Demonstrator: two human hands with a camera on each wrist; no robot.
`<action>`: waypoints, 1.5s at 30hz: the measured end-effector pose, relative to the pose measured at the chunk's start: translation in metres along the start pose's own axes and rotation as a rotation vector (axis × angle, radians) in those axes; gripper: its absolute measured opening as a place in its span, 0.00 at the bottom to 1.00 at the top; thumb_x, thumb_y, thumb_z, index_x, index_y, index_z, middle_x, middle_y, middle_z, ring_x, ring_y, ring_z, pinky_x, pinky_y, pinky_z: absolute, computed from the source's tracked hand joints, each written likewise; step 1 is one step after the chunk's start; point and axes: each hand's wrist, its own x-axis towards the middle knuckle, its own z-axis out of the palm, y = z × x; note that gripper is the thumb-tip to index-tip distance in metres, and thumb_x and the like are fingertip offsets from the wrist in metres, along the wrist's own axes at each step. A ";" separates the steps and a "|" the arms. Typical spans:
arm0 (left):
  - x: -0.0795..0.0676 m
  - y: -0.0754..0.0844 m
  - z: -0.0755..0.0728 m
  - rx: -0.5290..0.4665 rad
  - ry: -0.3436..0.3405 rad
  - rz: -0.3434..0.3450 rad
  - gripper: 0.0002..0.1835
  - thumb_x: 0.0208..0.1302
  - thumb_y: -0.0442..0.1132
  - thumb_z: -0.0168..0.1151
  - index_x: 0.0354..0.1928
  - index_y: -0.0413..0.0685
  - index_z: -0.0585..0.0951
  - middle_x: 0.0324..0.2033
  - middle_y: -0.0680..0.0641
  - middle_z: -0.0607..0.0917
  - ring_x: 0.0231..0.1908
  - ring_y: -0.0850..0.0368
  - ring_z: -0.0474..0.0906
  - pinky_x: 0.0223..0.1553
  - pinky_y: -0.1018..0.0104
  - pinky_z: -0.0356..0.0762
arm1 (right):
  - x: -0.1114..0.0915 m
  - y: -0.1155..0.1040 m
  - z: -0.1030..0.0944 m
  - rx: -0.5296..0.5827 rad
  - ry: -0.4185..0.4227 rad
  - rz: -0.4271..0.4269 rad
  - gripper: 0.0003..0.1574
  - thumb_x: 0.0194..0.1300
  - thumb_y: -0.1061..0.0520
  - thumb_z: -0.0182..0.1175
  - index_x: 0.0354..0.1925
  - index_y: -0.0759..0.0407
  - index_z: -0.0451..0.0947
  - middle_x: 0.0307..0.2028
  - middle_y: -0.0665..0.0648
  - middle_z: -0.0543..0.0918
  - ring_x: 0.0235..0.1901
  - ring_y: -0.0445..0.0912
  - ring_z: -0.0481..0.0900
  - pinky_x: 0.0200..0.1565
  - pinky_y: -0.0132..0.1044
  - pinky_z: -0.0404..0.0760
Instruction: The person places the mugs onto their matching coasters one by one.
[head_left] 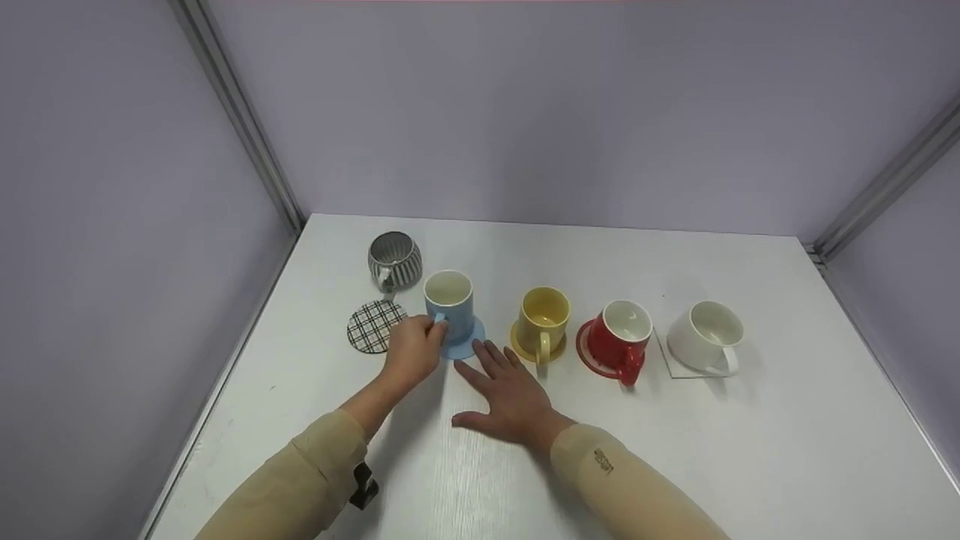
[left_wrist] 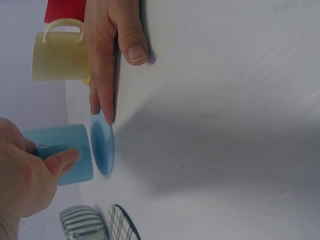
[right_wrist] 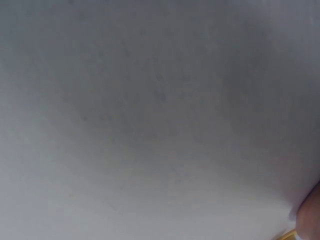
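Observation:
My left hand (head_left: 415, 347) grips the handle of a light blue mug (head_left: 452, 306). In the left wrist view that mug (left_wrist: 75, 140) is held just above a round blue coaster (left_wrist: 102, 145), with a narrow gap between them. My right hand (head_left: 514, 397) lies flat with fingers spread, its fingertips on the near edge of the blue coaster (head_left: 459, 349). Beside my left hand is a round coaster with a black-and-white grid (head_left: 371, 328). Behind that coaster stands a grey striped mug (head_left: 395, 262). Only a bit of the right hand (right_wrist: 309, 220) shows in the right wrist view.
To the right stand a yellow mug (head_left: 543, 319) on a yellow coaster (head_left: 517, 343), a red mug (head_left: 616, 341) on a red coaster (head_left: 587, 356), and a white mug (head_left: 701, 337) on a square white coaster (head_left: 679, 370). Walls enclose the white table (head_left: 480, 487) at the back and sides.

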 end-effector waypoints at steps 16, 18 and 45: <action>-0.004 -0.004 0.006 0.023 -0.009 -0.008 0.21 0.80 0.38 0.58 0.22 0.47 0.75 0.18 0.53 0.72 0.22 0.59 0.69 0.24 0.66 0.68 | -0.002 0.000 -0.001 0.018 -0.004 -0.001 0.59 0.70 0.13 0.39 0.86 0.40 0.52 0.85 0.59 0.46 0.84 0.56 0.43 0.81 0.56 0.45; -0.004 -0.004 0.006 0.025 -0.014 -0.009 0.21 0.80 0.38 0.58 0.22 0.48 0.75 0.18 0.54 0.72 0.22 0.59 0.69 0.23 0.66 0.69 | -0.002 0.001 -0.001 0.022 0.009 -0.008 0.59 0.70 0.13 0.40 0.85 0.41 0.53 0.85 0.59 0.47 0.84 0.56 0.44 0.81 0.57 0.46; -0.005 -0.006 0.009 0.039 0.006 0.005 0.21 0.78 0.37 0.60 0.21 0.49 0.73 0.18 0.54 0.72 0.22 0.58 0.69 0.24 0.65 0.69 | 0.000 0.000 -0.001 0.012 0.000 0.001 0.59 0.69 0.13 0.38 0.86 0.39 0.52 0.85 0.58 0.47 0.84 0.54 0.43 0.81 0.56 0.46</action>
